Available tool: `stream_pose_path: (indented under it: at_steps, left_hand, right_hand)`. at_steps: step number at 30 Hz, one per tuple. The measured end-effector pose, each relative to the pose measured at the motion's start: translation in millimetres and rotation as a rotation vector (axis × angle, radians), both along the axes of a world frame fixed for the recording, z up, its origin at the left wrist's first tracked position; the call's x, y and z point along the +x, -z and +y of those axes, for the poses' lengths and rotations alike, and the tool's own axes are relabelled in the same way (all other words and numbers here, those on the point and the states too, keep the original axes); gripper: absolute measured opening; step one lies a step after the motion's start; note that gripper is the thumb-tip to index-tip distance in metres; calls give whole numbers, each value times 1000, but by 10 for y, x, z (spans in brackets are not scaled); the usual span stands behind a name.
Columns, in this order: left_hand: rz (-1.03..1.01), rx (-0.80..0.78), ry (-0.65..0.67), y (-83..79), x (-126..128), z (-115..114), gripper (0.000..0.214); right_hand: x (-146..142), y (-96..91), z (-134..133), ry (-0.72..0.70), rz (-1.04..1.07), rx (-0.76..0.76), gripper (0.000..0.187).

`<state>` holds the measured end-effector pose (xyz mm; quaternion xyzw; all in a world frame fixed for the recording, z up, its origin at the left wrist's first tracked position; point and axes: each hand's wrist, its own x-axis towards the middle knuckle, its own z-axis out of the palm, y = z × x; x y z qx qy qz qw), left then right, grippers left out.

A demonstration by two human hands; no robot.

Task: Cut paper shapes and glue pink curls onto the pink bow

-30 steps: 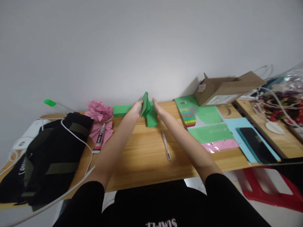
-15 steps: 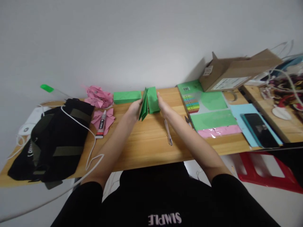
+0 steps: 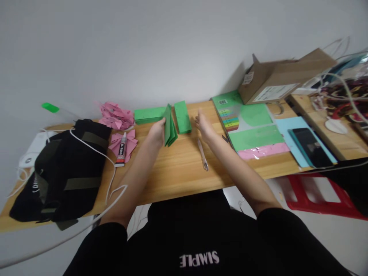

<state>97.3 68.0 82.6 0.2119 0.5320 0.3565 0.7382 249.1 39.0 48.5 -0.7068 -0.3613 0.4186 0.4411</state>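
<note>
My left hand (image 3: 157, 132) grips a bundle of folded green paper (image 3: 170, 128), held upright with its layers fanned a little. Just right of it, a stack of green paper strips (image 3: 182, 117) lies on the wooden table, apart from both hands. My right hand (image 3: 203, 124) is off to the right of that stack, fingers stretched out, with nothing in it. A pen (image 3: 202, 155) lies below the right hand. Behind the left hand rests another green paper stack (image 3: 148, 114), set sideways against the wall.
Pink folded paper pieces (image 3: 116, 115), a glue tube (image 3: 121, 150) and a black bag (image 3: 71, 172) with a white cable are on the left. To the right are a green paper pack (image 3: 253, 138), a cardboard box (image 3: 276, 80) and a phone (image 3: 312, 147).
My right hand has come away from the right green stack and moved rightward. The left hand has shifted left with the folded bundle. The view has turned slightly.
</note>
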Motion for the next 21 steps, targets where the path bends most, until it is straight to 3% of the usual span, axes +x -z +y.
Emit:
stream_pose_path:
  at_steps: [4,8,14,21]
  left_hand:
    - [31,-28,11,24,-409,-268,32]
    - [52,-43,51,105,-667,-542,29]
    - [108,32,57,236,-618,-735,11]
    - [98,97,96,297,-719,-945,18]
  right_hand:
    - [437,-181,-737,2,-357,-119,38]
    - [651,-222,-1291,-58,-683,-395,18]
    - [419,-49,-1347,-141,-962,-572,22]
    - [229,-1,-1415,-169,-1098,-562,24]
